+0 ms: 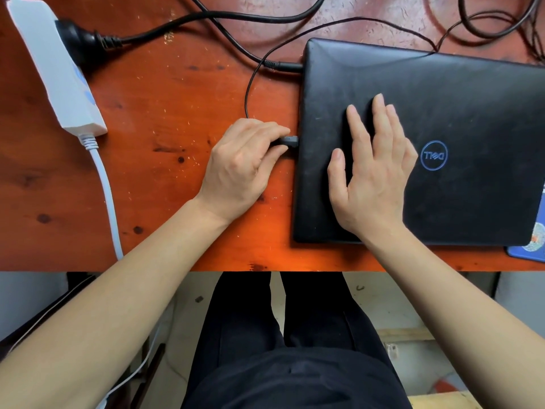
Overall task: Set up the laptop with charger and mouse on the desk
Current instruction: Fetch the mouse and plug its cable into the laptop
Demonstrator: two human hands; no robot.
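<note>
The closed laptop point(442, 113) lay on the worktop point(162, 143), right of centre. The left grip point(239, 166) pinched a black plug point(290, 141) at the laptop's left edge. The right grip point(371, 178) lay flat, released, on the laptop. A thicker lead point(283, 66) met the same edge farther back.

The laptop point(427, 128) lies on the desk point(162, 178). The right hand point(374, 169) rests flat on its lid. At its left edge the left hand point(240, 166) pinches a plug point(290, 141). Farther back on that edge a cable point(284, 66) enters. A power strip point(56, 72) lies well left, and perhaps a pad point(528, 249) at the near right corner.
</note>
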